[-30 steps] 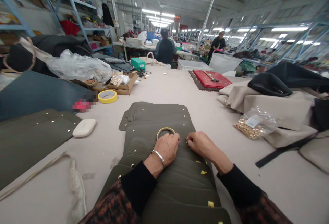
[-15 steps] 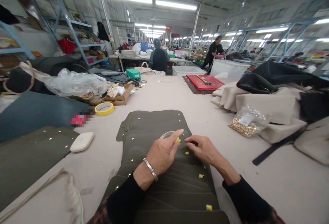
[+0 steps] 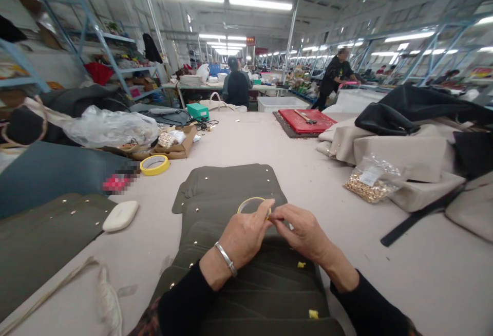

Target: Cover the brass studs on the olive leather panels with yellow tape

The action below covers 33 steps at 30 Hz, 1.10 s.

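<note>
Your left hand (image 3: pixel 244 234) and right hand (image 3: pixel 304 230) now meet, pinching yellow tape (image 3: pixel 268 211) at small tape ring (image 3: pixel 252 205) atop olive panel stack (image 3: pixel 231 182); half second ago, fingertips apart.

No legible text, seemingly

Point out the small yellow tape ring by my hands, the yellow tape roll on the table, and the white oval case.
small yellow tape ring (image 3: pixel 246 203), head view, far rim.
yellow tape roll (image 3: pixel 154 165), head view, near rim.
white oval case (image 3: pixel 120 216), head view, top middle.
</note>
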### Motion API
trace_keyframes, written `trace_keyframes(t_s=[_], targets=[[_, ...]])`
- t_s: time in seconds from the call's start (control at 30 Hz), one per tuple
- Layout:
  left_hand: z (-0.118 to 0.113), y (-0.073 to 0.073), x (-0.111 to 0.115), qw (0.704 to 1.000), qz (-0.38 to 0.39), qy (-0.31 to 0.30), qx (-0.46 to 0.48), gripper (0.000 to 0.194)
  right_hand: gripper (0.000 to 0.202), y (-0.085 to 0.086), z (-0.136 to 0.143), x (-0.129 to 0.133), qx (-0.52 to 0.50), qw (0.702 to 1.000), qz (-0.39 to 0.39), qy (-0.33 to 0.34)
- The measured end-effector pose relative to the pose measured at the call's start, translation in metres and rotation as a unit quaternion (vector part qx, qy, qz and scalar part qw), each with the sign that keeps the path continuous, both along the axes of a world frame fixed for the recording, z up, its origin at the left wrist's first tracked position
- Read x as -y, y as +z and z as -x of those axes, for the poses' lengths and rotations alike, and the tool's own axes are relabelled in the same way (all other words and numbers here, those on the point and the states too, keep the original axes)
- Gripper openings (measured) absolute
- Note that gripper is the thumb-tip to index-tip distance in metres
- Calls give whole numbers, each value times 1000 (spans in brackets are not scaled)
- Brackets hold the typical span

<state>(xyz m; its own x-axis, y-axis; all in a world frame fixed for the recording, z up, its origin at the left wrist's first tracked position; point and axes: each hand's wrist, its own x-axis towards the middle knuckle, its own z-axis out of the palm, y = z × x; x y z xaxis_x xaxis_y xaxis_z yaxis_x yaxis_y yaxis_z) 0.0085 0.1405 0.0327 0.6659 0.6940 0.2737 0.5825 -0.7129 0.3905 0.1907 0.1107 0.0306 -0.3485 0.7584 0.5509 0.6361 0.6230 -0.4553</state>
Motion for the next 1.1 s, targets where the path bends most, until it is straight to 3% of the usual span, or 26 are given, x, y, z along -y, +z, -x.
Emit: trace_keyframes(t_s=[0.27, 0.47, 0.57, 0.67, 0.73, 0.8, 0.9, 1.0, 1.1], targets=[[-2, 3, -13, 1000, 24, 4, 9, 18, 15, -13, 9, -8, 27, 991, -99, -83], [-2, -14, -26, 996, -80, 17, 46, 20, 14, -13, 18, -15, -4, 986, -97, -139], [-4, -21, -27, 982, -167, 21, 82, 23, 13, -15, 27, -18, -81, 980, -16, -178], [-6, -19, -19, 968, -213, 27, 129, 24, 12, -20, 27, -25, -184, 956, 99, -205], [-8, -17, -13, 966, -211, 37, 144, 24, 10, -25, 16, -31, -257, 921, 174, -234], [-10, -18, -9, 974, -183, 46, 124, 21, 17, -33, -2, -39, -336, 863, 272, -260], [-11, -26, -11, 991, -120, 58, -1, 14, 30, -44, -27, -49, -389, 824, 352, -213], [-14, -32, -16, 988, -63, 60, -124, 12, 37, -48, -36, -54, -383, 826, 371, -183], [-17, -32, -17, 983, -29, 49, -174, 14, 34, -50, -30, -57, -325, 852, 361, -196]])
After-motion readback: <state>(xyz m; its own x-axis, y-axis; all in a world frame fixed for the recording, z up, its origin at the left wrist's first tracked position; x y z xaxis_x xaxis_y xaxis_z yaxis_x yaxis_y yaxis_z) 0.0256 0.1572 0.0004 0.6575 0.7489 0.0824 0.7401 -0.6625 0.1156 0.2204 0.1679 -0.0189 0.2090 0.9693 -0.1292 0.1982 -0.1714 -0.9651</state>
